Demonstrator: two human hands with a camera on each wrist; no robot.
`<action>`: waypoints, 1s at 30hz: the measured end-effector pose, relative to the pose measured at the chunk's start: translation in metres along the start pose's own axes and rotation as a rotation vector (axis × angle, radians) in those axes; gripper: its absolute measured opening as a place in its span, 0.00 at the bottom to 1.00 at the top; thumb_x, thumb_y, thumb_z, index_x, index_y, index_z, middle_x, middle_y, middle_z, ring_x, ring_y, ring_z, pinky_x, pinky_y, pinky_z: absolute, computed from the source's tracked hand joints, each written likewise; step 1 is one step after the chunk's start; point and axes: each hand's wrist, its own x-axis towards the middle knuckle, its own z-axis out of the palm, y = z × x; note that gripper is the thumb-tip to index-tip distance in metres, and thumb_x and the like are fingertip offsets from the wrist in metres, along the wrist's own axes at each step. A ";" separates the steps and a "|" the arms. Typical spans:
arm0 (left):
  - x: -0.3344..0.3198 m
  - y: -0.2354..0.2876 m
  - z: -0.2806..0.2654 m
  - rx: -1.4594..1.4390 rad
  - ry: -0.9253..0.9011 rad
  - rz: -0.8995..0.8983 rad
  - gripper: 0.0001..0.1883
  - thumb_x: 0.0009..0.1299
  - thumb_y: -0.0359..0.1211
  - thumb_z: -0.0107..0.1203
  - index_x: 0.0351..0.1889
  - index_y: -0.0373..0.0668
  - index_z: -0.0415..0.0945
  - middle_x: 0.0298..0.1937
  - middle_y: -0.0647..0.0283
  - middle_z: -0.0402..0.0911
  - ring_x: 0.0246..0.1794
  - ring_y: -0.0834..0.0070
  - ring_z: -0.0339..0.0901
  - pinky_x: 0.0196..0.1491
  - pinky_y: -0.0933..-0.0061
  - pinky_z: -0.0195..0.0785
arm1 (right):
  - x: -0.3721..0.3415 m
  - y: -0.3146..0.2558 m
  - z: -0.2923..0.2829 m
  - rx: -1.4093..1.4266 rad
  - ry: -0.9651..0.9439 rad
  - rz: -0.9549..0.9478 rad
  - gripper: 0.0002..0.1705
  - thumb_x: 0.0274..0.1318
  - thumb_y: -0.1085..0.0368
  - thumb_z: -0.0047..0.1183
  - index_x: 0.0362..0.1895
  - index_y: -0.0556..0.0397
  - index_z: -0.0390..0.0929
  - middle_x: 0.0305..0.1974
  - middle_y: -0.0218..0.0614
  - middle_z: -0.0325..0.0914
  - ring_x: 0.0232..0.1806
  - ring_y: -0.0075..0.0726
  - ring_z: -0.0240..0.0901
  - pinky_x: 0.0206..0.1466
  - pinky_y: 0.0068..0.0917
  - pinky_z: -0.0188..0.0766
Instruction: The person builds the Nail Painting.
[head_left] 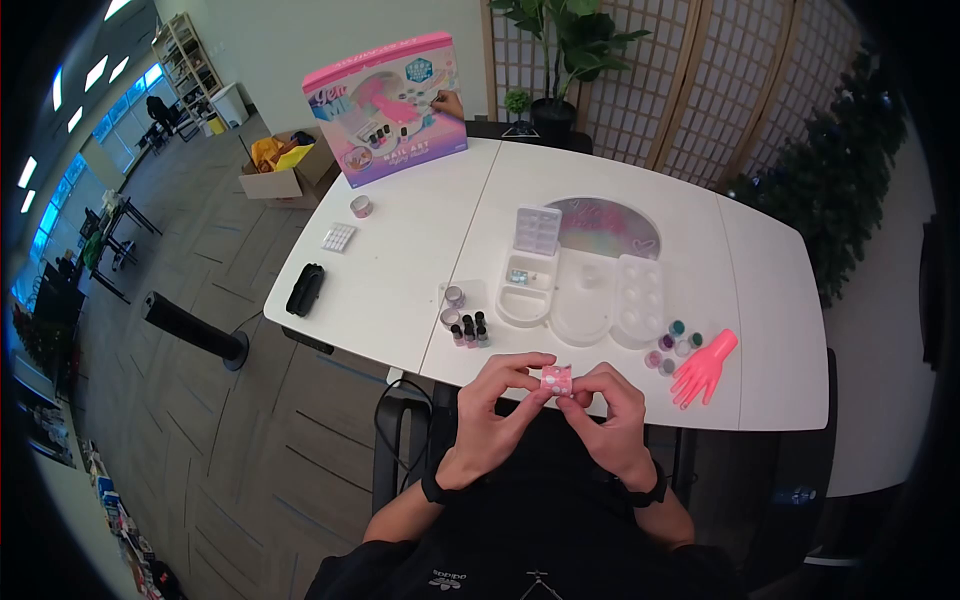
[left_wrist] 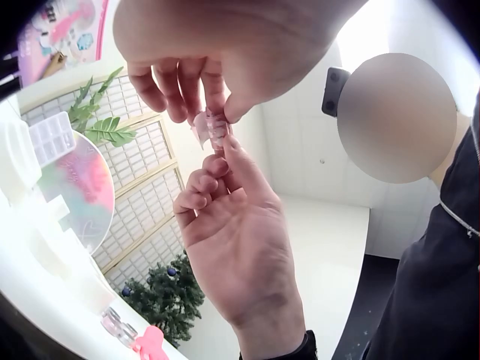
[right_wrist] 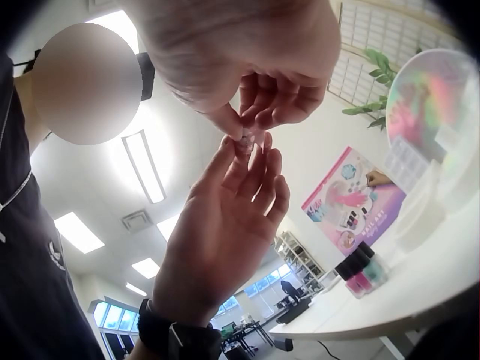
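Pinching a small pink-and-white patterned piece (head_left: 556, 380) in clamped fingertips of left hand (head_left: 490, 412) and right hand (head_left: 611, 424), before white plastic tray (head_left: 582, 318), with small black-capped bottles (head_left: 469, 332) left, pink plastic hand (head_left: 708, 368) right of it.

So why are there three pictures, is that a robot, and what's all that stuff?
No robot: it's a person using bare hands. One camera sits on the head, looking down; the other two are on the wrists, looking closely at each hand. The left hand and right hand pinch a small pink-and-white piece between them. On the white table are a nail art box, a white tray, little bottles with black caps, and a pink model hand.
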 end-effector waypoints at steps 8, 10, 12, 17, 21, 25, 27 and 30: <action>0.005 0.003 0.001 0.019 0.007 0.063 0.06 0.73 0.19 0.66 0.46 0.35 0.84 0.65 0.45 0.85 0.60 0.62 0.85 0.64 0.62 0.77 | 0.001 0.000 0.002 -0.028 0.046 -0.016 0.09 0.60 0.74 0.74 0.42 0.57 0.88 0.31 0.32 0.78 0.28 0.24 0.72 0.33 0.25 0.70; 0.004 0.003 0.000 -0.030 -0.034 0.022 0.06 0.74 0.19 0.65 0.47 0.35 0.85 0.64 0.46 0.86 0.60 0.62 0.85 0.65 0.62 0.78 | 0.000 0.001 0.002 -0.025 0.060 -0.007 0.09 0.60 0.74 0.74 0.42 0.57 0.88 0.30 0.32 0.77 0.28 0.24 0.71 0.32 0.25 0.69; 0.003 0.002 0.000 -0.029 -0.055 -0.002 0.07 0.76 0.19 0.64 0.49 0.34 0.85 0.61 0.48 0.88 0.60 0.62 0.86 0.65 0.62 0.78 | 0.000 0.001 0.001 -0.028 0.067 0.000 0.09 0.60 0.74 0.74 0.43 0.57 0.88 0.30 0.32 0.77 0.28 0.24 0.70 0.32 0.25 0.69; 0.004 0.005 0.003 -0.025 -0.046 -0.060 0.07 0.78 0.19 0.62 0.51 0.34 0.85 0.54 0.52 0.89 0.57 0.66 0.87 0.62 0.66 0.78 | 0.004 0.004 -0.006 -0.028 -0.001 0.003 0.13 0.59 0.73 0.74 0.48 0.55 0.88 0.30 0.31 0.76 0.30 0.25 0.72 0.36 0.25 0.71; 0.005 0.005 0.000 0.025 -0.018 -0.106 0.08 0.77 0.23 0.64 0.52 0.35 0.86 0.49 0.56 0.90 0.51 0.70 0.87 0.57 0.70 0.78 | 0.007 0.007 -0.014 0.000 -0.114 -0.025 0.19 0.57 0.72 0.76 0.53 0.54 0.87 0.33 0.32 0.77 0.33 0.27 0.74 0.40 0.26 0.74; 0.004 0.001 0.001 -0.009 0.016 -0.180 0.07 0.77 0.25 0.65 0.51 0.35 0.87 0.44 0.60 0.89 0.45 0.74 0.85 0.52 0.72 0.77 | 0.011 -0.001 -0.015 -0.047 -0.146 -0.032 0.21 0.56 0.73 0.76 0.54 0.53 0.87 0.36 0.32 0.78 0.35 0.29 0.75 0.41 0.28 0.76; 0.004 -0.002 0.001 -0.036 0.008 -0.188 0.07 0.77 0.25 0.65 0.51 0.34 0.87 0.44 0.60 0.89 0.45 0.75 0.85 0.52 0.73 0.77 | 0.010 0.001 -0.014 -0.073 -0.130 -0.027 0.20 0.56 0.74 0.75 0.53 0.53 0.87 0.36 0.32 0.78 0.35 0.29 0.76 0.41 0.28 0.76; 0.002 -0.001 0.001 -0.059 -0.011 -0.219 0.07 0.78 0.25 0.64 0.50 0.34 0.87 0.43 0.60 0.88 0.45 0.75 0.84 0.53 0.73 0.76 | 0.007 0.008 -0.013 -0.105 -0.081 -0.014 0.16 0.58 0.74 0.75 0.50 0.54 0.88 0.35 0.32 0.79 0.33 0.28 0.76 0.39 0.27 0.76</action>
